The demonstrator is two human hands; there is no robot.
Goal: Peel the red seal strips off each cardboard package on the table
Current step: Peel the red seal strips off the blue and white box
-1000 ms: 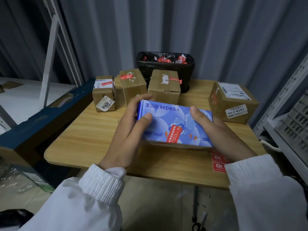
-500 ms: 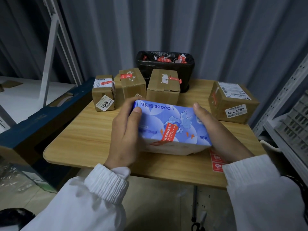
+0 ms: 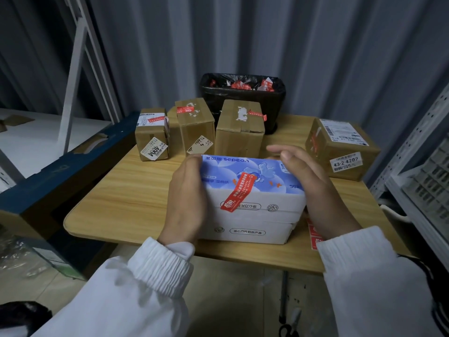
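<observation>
End of blue-and-white box behind left hand, red stickers half hidden (print unreadable)

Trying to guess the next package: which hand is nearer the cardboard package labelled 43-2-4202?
Right. The right hand rests on the blue sepeo box at its right end, beside the cardboard package; the left hand grips its left end, farther off.
</observation>
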